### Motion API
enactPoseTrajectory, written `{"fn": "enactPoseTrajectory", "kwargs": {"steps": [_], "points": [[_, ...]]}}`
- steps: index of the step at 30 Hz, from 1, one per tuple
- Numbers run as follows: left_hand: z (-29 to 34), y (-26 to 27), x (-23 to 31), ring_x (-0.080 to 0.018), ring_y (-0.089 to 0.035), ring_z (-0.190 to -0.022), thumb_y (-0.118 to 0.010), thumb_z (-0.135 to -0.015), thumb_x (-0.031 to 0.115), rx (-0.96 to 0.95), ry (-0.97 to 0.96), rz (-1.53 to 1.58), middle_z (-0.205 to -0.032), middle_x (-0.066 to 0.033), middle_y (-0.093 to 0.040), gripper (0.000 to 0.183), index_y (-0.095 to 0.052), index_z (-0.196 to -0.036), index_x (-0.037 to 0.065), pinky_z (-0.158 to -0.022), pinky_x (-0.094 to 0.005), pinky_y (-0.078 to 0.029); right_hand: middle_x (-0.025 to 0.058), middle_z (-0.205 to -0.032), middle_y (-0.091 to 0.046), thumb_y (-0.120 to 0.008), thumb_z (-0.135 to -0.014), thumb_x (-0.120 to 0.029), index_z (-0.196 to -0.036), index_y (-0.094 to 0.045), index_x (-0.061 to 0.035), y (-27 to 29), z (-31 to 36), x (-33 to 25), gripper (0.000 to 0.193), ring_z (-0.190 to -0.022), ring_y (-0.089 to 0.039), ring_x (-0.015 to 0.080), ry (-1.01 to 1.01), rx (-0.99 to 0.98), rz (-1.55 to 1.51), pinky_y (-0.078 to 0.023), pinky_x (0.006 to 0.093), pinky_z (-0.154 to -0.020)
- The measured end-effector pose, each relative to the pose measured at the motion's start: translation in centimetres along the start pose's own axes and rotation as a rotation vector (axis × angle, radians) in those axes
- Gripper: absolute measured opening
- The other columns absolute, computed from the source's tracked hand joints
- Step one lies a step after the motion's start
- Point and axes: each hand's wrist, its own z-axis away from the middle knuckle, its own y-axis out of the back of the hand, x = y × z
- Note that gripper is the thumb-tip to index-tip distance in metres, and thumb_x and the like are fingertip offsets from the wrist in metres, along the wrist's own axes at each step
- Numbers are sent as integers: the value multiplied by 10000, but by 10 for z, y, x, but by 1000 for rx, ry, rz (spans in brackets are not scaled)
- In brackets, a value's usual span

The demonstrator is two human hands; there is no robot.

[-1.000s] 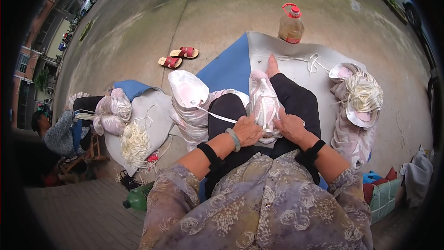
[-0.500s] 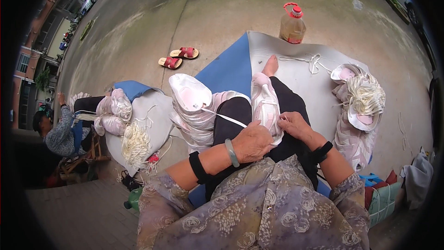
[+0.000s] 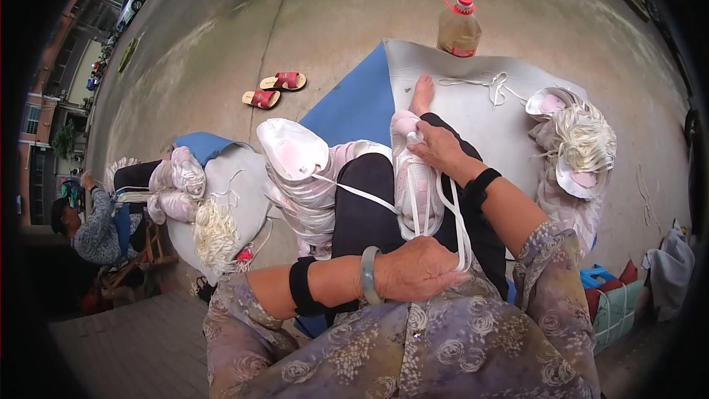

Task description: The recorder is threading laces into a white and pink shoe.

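Observation:
Across my lap lies a white-and-pink shoe upper (image 3: 410, 185). My left hand (image 3: 422, 270), below the bracelet at my wrist, is closed round white shoelaces (image 3: 459, 225), pulled taut toward my waist from the upper. My right hand (image 3: 437, 149) pinches the far end of the upper; whether a lace is also between its fingertips I cannot tell. By my left leg leans a stack of similar uppers (image 3: 299, 196), with a white lace running from its top one over my thigh. Another stack (image 3: 565, 218) stands to my right, topped by a bundle of cream laces (image 3: 588, 140).
A grey and blue sheet (image 3: 351, 100) lies under my legs. Red sandals (image 3: 283, 81) and a red-capped jug (image 3: 459, 28) stand beyond it. At left, another person (image 3: 100, 225) sits near more uppers (image 3: 187, 171) and laces (image 3: 216, 236). Bags (image 3: 617, 307) rest at lower right.
My left hand has drawn back toward my waist, pulling the laces out long. My right hand has moved from the upper's near end to its far end.

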Motion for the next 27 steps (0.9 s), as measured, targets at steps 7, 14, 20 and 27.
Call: {"fn": "enactPoseTrajectory", "kwargs": {"steps": [7,14,20,27], "points": [[5,2,0,-332,-439,-531,-471,-894,217,-53,-105,-69,-555,-133,-416,319,-436,-643,22,-526,-402,-351,220,-842,-602,-612,-740,-266,-888,-555,6,0,-14,6,315,-832,-586,357,8,-90,-35,-440,423,-749],[1,3,-6,-328,-467,-618,-494,-870,169,57,-200,-212,-653,-118,-466,183,-478,-768,18,-618,-393,-383,74,-651,-551,-648,-751,-228,-798,-567,9,10,23,16,255,-614,-520,163,-127,129,-380,-419,286,-582],[-9,-5,-9,-337,-470,-616,-504,-859,229,271,-300,-230,-622,-151,-472,307,-462,-641,18,-609,-416,-365,-22,-548,-443,-609,-790,-139,-747,-602,-10,13,88,24,136,-533,-397,48,-89,-116,-605,-355,222,-480],[-32,-22,-20,-316,-501,-688,-554,-835,202,424,-467,-256,-739,-117,-520,202,-524,-782,9,-653,-392,-395,170,-667,-581,-573,-802,-131,-1216,-449,-106,-21,103,2,433,-571,-580,333,367,118,-149,-452,363,-490]]}}
